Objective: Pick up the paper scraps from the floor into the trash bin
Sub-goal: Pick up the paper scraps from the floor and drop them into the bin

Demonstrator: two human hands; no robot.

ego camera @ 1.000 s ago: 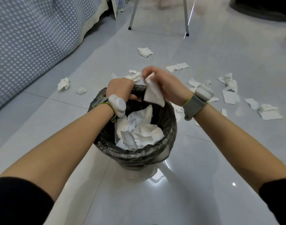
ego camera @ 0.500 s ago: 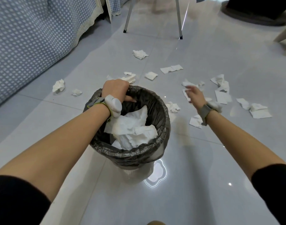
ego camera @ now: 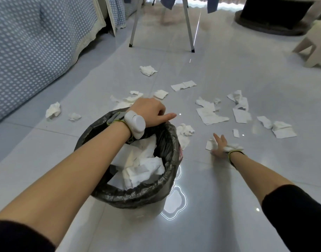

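Head camera looks down on a grey tiled floor [ego camera: 228,197] strewn with white paper. Left grip [ego camera: 148,111] is curled over the far rim of the trash bin [ego camera: 137,197] and holds it, with one finger stuck out to the right. The bin is lined with a black bag, stands upright and is partly filled with crumpled paper [ego camera: 141,160]. Right grip [ego camera: 218,145] is down at the floor to the right of the bin, fingers straight and spread (not closed round anything), touching a small paper scrap [ego camera: 209,144]. A crumpled scrap [ego camera: 185,130] lies just beside the bin's right side. A wide torn sheet [ego camera: 210,115] and other scraps lie farther out across the floor. A white wrist device [ego camera: 135,123] sits on the left wrist. A blue dotted cover [ego camera: 28,51] hangs at the left, and two metal legs [ego camera: 189,24] stand at the far end.
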